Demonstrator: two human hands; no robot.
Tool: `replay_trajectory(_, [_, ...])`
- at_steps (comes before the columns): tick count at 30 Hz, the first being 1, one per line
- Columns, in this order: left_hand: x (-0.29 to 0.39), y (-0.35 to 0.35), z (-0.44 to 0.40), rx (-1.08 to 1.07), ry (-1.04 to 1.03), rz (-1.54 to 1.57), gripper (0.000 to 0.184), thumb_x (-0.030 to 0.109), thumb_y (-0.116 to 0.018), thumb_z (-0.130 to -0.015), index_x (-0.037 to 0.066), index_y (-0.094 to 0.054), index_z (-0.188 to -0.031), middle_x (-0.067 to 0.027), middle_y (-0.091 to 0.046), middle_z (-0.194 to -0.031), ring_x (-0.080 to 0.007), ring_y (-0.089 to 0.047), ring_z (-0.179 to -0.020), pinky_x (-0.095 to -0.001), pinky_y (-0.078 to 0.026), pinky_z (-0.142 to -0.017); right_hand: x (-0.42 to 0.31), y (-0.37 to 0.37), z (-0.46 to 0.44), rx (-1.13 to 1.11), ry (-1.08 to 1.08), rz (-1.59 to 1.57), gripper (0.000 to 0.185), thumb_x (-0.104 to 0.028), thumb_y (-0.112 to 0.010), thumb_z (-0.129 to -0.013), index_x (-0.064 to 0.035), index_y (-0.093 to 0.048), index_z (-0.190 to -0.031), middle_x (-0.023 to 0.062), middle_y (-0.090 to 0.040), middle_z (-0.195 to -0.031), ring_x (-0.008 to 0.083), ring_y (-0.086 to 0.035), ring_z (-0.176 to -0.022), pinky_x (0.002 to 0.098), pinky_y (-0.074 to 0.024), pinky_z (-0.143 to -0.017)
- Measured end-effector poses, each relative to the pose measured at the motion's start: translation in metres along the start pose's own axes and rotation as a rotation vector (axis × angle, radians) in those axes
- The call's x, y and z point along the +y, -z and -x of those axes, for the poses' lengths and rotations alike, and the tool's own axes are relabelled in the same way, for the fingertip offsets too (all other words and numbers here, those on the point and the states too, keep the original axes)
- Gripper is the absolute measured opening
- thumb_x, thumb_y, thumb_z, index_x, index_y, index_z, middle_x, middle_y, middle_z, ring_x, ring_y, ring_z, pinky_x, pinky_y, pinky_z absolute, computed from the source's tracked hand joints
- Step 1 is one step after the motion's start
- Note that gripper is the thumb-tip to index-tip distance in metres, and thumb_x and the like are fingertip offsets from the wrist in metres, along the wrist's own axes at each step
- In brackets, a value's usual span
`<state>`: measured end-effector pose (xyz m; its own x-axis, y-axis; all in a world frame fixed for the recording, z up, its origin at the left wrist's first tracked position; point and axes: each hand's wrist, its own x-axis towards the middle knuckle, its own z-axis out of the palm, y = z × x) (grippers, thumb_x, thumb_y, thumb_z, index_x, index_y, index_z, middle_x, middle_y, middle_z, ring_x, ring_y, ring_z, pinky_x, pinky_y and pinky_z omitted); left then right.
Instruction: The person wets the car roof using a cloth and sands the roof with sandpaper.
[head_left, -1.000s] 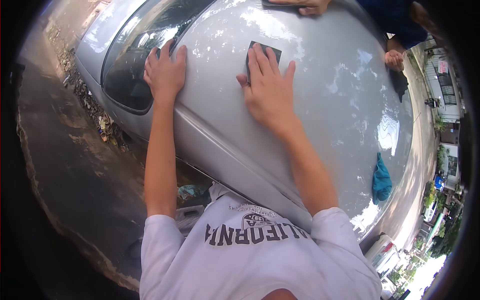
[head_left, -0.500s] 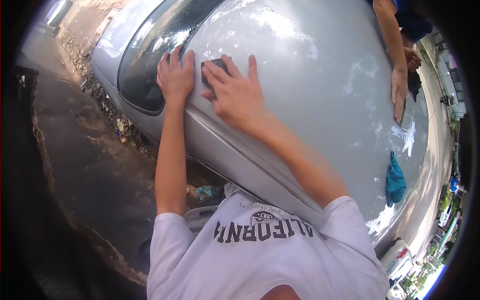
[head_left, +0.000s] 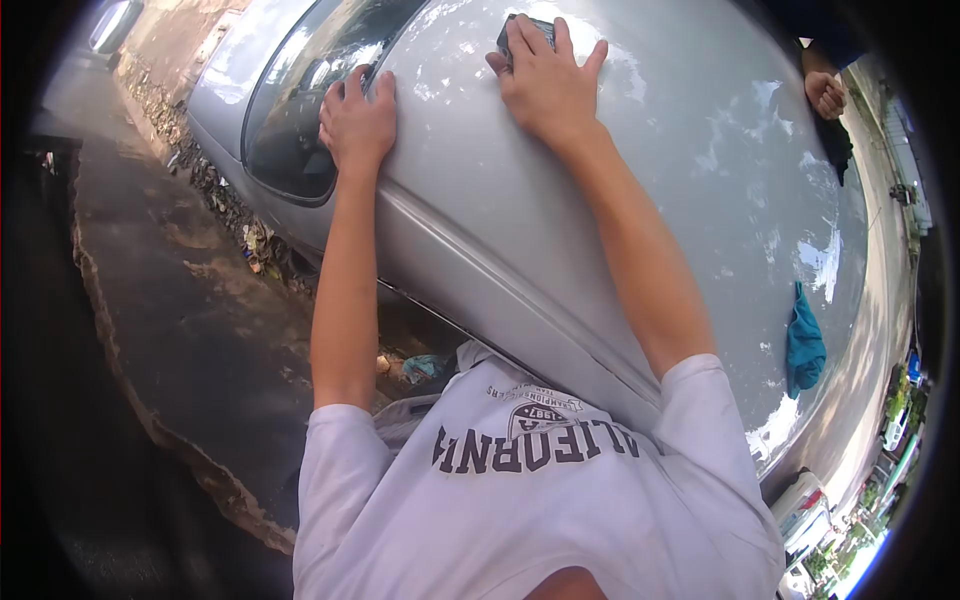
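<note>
A silver-grey car (head_left: 700, 250) fills the middle of the view, its smooth painted panel shiny and wet-looking in places. My right hand (head_left: 548, 85) presses a dark rectangular pad (head_left: 540, 30) against the panel near the top, fingers spread over it. The pad's exact kind is partly hidden under the fingers. To the left, my left hand (head_left: 360, 120) rests with fingers apart at the edge of the dark car window (head_left: 290, 140), holding nothing.
A teal cloth (head_left: 804, 345) lies on the panel at right. Beyond it, another person's hand (head_left: 825, 95) is near a black cloth (head_left: 833, 150). Rubble (head_left: 230, 220) runs along the muddy ground (head_left: 190, 330) at left. Another vehicle (head_left: 800, 500) stands at lower right.
My right hand has slid the dark pad up and to the right across the panel. My left hand stays by the window. One of the other person's arms has left the panel.
</note>
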<state>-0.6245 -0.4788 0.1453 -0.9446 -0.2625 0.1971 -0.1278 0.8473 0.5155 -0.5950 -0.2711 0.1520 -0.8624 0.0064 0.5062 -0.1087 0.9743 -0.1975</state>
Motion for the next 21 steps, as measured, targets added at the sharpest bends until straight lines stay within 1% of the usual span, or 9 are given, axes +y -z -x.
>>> replay_trajectory(1, [-0.001,0.0,0.002,0.002,0.005,0.008,0.058,0.059,-0.049,-0.092,0.024,-0.054,-0.139,-0.0156,-0.041,-0.149,-0.0344,-0.032,-0.142,-0.0512,-0.022,-0.116,-0.003,-0.003,-0.001,0.006,-0.04,0.025,0.058,-0.045,-0.046,-0.099,-0.0031,-0.051,-0.138,0.0067,-0.045,-0.148,0.0293,-0.032,-0.143,0.0722,-0.0157,-0.108])
replay_trajectory(6, [-0.009,-0.003,-0.002,0.015,-0.039,-0.003,0.058,0.058,-0.05,-0.092,0.024,-0.054,-0.139,-0.0154,-0.042,-0.149,-0.0339,-0.033,-0.142,-0.0519,-0.022,-0.116,-0.086,0.012,0.077,-0.108,0.252,-0.209,0.059,-0.045,-0.047,-0.098,-0.0016,-0.051,-0.139,0.0072,-0.047,-0.147,0.0258,-0.031,-0.144,0.0703,-0.0144,-0.111])
replay_trajectory(9, [-0.009,0.002,0.0,-0.012,-0.036,0.027,0.058,0.058,-0.05,-0.092,0.025,-0.054,-0.139,-0.0158,-0.042,-0.149,-0.0342,-0.034,-0.142,-0.0523,-0.022,-0.116,-0.016,0.011,0.025,0.014,0.11,-0.02,0.061,-0.046,-0.047,-0.098,-0.001,-0.05,-0.139,0.0073,-0.047,-0.147,0.0252,-0.032,-0.144,0.0693,-0.0145,-0.112])
replay_trajectory(12, [0.0,0.003,0.002,-0.023,0.005,-0.011,0.057,0.058,-0.048,-0.093,0.025,-0.053,-0.14,-0.0163,-0.041,-0.15,-0.0335,-0.033,-0.142,-0.0522,-0.022,-0.116,0.036,0.037,0.009,-0.199,-0.186,0.107,0.063,-0.046,-0.049,-0.097,-0.0008,-0.049,-0.14,0.0071,-0.045,-0.149,0.0258,-0.034,-0.143,0.0689,-0.0149,-0.112])
replay_trajectory(14, [0.007,0.002,-0.004,-0.003,0.032,-0.038,0.057,0.057,-0.048,-0.094,0.025,-0.052,-0.14,-0.0165,-0.04,-0.15,-0.0331,-0.032,-0.142,-0.052,-0.022,-0.116,0.021,0.041,0.051,-0.04,0.025,0.182,0.062,-0.045,-0.05,-0.097,-0.0002,-0.047,-0.141,0.0058,-0.044,-0.15,0.0246,-0.034,-0.143,0.0688,-0.0158,-0.112])
replay_trajectory(15, [0.006,0.001,-0.001,-0.01,0.032,-0.045,0.057,0.057,-0.047,-0.094,0.025,-0.051,-0.141,-0.0163,-0.039,-0.15,-0.0327,-0.032,-0.143,-0.0517,-0.022,-0.116,0.005,0.045,0.072,-0.043,0.02,0.182,0.062,-0.045,-0.05,-0.097,-0.0002,-0.047,-0.141,0.0058,-0.044,-0.15,0.0246,-0.034,-0.143,0.0688,-0.0158,-0.112])
replay_trajectory(17, [0.0,-0.003,-0.001,-0.012,0.023,-0.055,0.057,0.056,-0.047,-0.094,0.025,-0.05,-0.141,-0.0162,-0.039,-0.151,-0.0323,-0.031,-0.143,-0.0513,-0.021,-0.117,-0.026,0.049,0.097,-0.159,0.203,-0.142,0.062,-0.044,-0.05,-0.098,-0.0011,-0.047,-0.142,0.0064,-0.043,-0.151,0.0257,-0.032,-0.144,0.0698,-0.0159,-0.111])
replay_trajectory(18, [-0.005,-0.008,-0.004,0.015,-0.002,-0.058,0.055,0.056,-0.047,-0.094,0.027,-0.052,-0.14,-0.0143,-0.041,-0.15,-0.0328,-0.034,-0.141,-0.0518,-0.025,-0.115,-0.013,0.045,0.085,-0.15,0.235,-0.123,0.062,-0.046,-0.048,-0.098,-0.0024,-0.047,-0.142,0.0082,-0.042,-0.151,0.0275,-0.029,-0.145,0.0699,-0.0147,-0.112])
replay_trajectory(21, [-0.009,-0.006,-0.002,0.041,-0.017,-0.062,0.052,0.055,-0.047,-0.095,0.028,-0.053,-0.138,-0.0127,-0.043,-0.149,-0.0337,-0.037,-0.14,-0.0523,-0.028,-0.113,0.035,0.03,0.013,-0.08,0.036,0.11,0.063,-0.049,-0.046,-0.098,-0.0036,-0.047,-0.142,0.0095,-0.042,-0.152,0.0291,-0.029,-0.146,0.0695,-0.0124,-0.113])
